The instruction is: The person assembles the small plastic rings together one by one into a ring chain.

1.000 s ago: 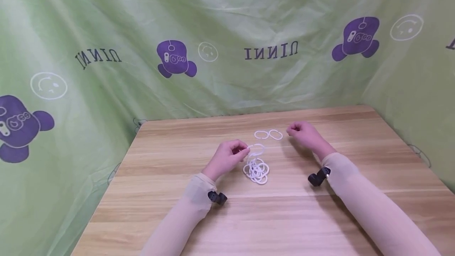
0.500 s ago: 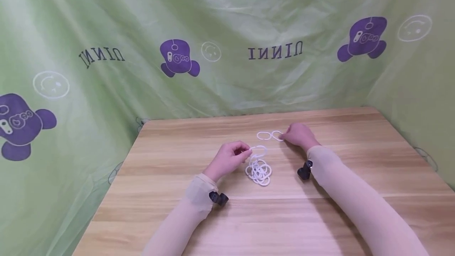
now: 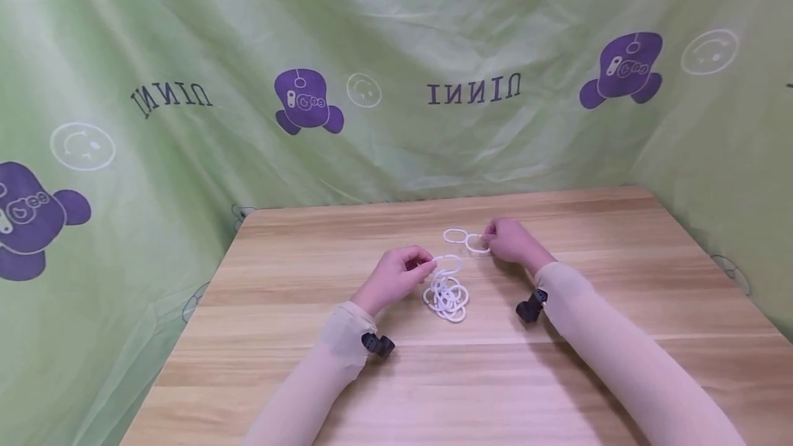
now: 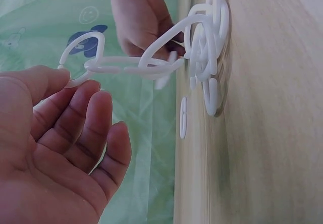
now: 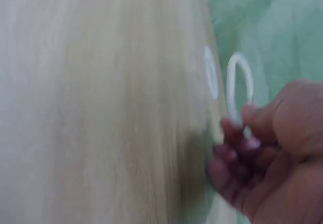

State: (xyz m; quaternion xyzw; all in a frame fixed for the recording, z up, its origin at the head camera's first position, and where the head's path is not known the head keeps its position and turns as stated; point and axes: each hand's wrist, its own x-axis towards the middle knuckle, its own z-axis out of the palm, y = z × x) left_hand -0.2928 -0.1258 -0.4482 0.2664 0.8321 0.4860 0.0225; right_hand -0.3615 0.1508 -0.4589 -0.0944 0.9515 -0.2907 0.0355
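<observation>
My left hand [image 3: 399, 274] pinches the end link of a white plastic chain between thumb and forefinger. From that raised link [image 4: 83, 47] the chain [image 4: 131, 65] runs to a tangled heap of linked white rings [image 3: 446, 298] on the table. At the right, my right hand [image 3: 511, 239] pinches a single white oval link [image 5: 239, 82], which stands up from thumb and fingertips in the right wrist view. The rest of its fingers are curled beneath. Another loose white link [image 3: 455, 235] lies flat on the table, just left of the held one.
The wooden table [image 3: 279, 363] has its far edge against a green curtain [image 3: 384, 150] with purple figures. Curtain also hangs along both sides. A small black wrist camera [image 3: 378, 345] sits on the left sleeve, another black camera [image 3: 531, 306] on the right.
My right hand has moved left, from beside the two loose links onto the right one, and now pinches and lifts it. The left hand keeps its hold on the chain, almost still.
</observation>
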